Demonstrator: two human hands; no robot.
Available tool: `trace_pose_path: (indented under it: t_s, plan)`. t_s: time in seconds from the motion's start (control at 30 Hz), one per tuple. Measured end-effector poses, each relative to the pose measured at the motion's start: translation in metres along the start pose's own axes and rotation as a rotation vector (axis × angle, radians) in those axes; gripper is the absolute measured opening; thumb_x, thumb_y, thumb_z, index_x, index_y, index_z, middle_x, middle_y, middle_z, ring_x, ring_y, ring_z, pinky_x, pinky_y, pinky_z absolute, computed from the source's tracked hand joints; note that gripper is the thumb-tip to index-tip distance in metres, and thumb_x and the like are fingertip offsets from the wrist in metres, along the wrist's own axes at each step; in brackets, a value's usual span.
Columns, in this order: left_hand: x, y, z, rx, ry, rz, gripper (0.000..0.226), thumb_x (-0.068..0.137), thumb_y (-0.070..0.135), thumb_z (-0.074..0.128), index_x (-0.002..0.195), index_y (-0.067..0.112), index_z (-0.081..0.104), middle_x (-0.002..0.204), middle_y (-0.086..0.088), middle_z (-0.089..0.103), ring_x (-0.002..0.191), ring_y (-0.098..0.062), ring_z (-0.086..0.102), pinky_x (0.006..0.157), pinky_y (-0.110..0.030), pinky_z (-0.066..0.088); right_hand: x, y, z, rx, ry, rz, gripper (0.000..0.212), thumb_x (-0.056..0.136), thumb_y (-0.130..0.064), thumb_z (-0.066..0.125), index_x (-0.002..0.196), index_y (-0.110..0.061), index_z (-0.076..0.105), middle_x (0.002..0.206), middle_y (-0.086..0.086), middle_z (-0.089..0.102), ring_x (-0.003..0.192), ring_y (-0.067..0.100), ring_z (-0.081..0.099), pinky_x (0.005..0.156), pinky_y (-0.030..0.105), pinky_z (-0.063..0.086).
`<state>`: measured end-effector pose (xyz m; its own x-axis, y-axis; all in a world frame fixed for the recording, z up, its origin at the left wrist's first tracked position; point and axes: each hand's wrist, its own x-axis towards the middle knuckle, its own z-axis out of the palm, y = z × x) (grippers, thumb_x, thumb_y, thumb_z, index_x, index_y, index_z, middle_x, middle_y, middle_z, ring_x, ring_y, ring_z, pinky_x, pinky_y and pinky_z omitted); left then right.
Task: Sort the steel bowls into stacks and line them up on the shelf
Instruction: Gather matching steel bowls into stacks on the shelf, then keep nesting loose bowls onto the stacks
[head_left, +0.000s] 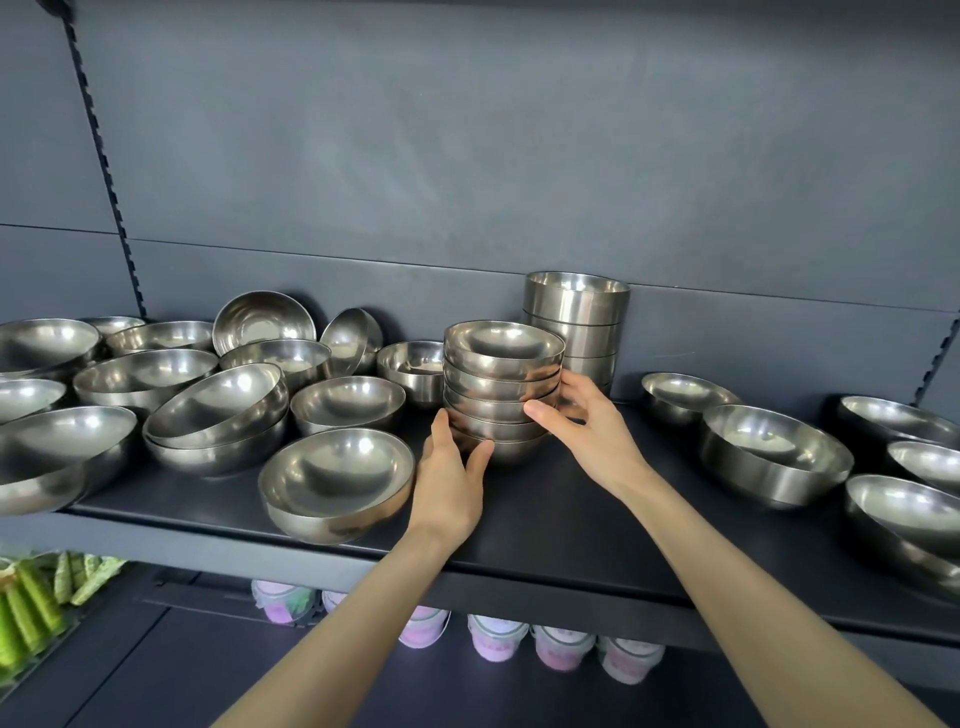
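Note:
A stack of several small steel bowls (503, 384) stands in the middle of the dark shelf (545, 525). My left hand (451, 475) grips the stack's lowest bowls from the left. My right hand (584, 426) clasps its right side, thumb on the front. Behind it stands a taller stack of straight-sided steel bowls (576, 317). Many loose steel bowls (218, 410) crowd the shelf's left half, some tilted, and one large bowl (336, 480) sits by my left hand.
More steel bowls (774, 452) lie on the shelf's right side, up to the frame's edge. Below the shelf are pink-lidded tubs (493, 636) and green packets (31, 608). The shelf's front edge runs under my forearms.

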<state>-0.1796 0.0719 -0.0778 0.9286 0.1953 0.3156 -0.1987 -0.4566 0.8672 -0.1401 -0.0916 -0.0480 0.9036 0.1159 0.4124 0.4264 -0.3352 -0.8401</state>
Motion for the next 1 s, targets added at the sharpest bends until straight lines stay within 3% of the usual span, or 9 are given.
trace_pose_path:
  t_s: [0.13,0.2,0.27,0.4,0.5,0.73,1.0]
  plan:
    - [-0.001,0.002,-0.001,0.027,0.004,-0.006,0.051,0.095,0.023,0.053,0.139,0.005,0.034,0.132,-0.012,0.054,0.124,-0.025,0.05,0.105,-0.036,0.036,0.0,0.0,-0.002,-0.011,-0.027,-0.008,0.029,0.082,-0.037,0.071,0.102,-0.048,0.054,0.099,-0.032,0.065,0.093,-0.011,0.06,0.073,0.001,0.043]
    - [-0.003,0.005,-0.002,0.036,0.013,-0.012,0.041,0.095,0.021,0.055,0.13,0.006,0.042,0.124,-0.011,0.059,0.117,-0.025,0.054,0.099,-0.03,0.038,0.001,-0.001,-0.003,-0.013,-0.049,-0.003,0.032,0.082,-0.038,0.071,0.11,-0.043,0.055,0.102,-0.027,0.067,0.095,-0.008,0.062,0.079,0.008,0.047]
    - [-0.005,0.008,-0.003,0.064,0.013,-0.022,0.038,0.094,0.022,0.055,0.127,0.007,0.044,0.12,-0.012,0.06,0.113,-0.026,0.055,0.094,-0.028,0.038,0.002,-0.003,-0.006,-0.022,-0.062,0.007,0.041,0.082,-0.039,0.071,0.119,-0.033,0.056,0.106,-0.019,0.068,0.097,-0.002,0.064,0.086,0.018,0.05]
    - [-0.01,0.014,-0.006,0.153,-0.017,-0.04,0.046,0.094,0.026,0.054,0.133,0.005,0.041,0.129,-0.015,0.055,0.118,-0.029,0.051,0.099,-0.033,0.037,-0.004,-0.011,-0.012,-0.11,-0.082,0.025,0.063,0.079,-0.042,0.073,0.134,-0.028,0.045,0.123,-0.016,0.059,0.104,0.005,0.06,0.083,0.017,0.045]
    - [-0.017,0.02,-0.011,0.209,-0.055,-0.035,0.049,0.094,0.026,0.055,0.136,0.006,0.04,0.129,-0.015,0.054,0.117,-0.029,0.052,0.102,-0.035,0.038,-0.015,-0.015,-0.022,-0.247,-0.104,0.066,0.078,0.08,-0.04,0.072,0.145,-0.024,0.033,0.137,-0.004,0.047,0.116,0.015,0.052,0.087,0.023,0.039]
    - [-0.04,0.052,-0.039,0.548,-0.211,0.137,0.04,0.092,0.027,0.056,0.127,0.008,0.051,0.124,-0.015,0.054,0.115,-0.03,0.051,0.095,-0.034,0.04,-0.044,-0.038,-0.048,-0.59,-0.215,0.104,0.062,0.083,-0.031,0.07,0.138,-0.018,0.044,0.144,0.005,0.042,0.13,0.024,0.043,0.105,0.041,0.039]
    - [-0.062,0.094,-0.11,0.74,-0.102,0.369,0.046,0.087,0.031,0.059,0.129,0.016,0.05,0.122,-0.013,0.056,0.117,-0.033,0.05,0.093,-0.039,0.043,-0.062,-0.091,-0.044,-0.814,-0.215,-0.067,0.061,0.084,-0.033,0.068,0.137,-0.017,0.045,0.141,0.004,0.041,0.131,0.026,0.039,0.104,0.043,0.038]
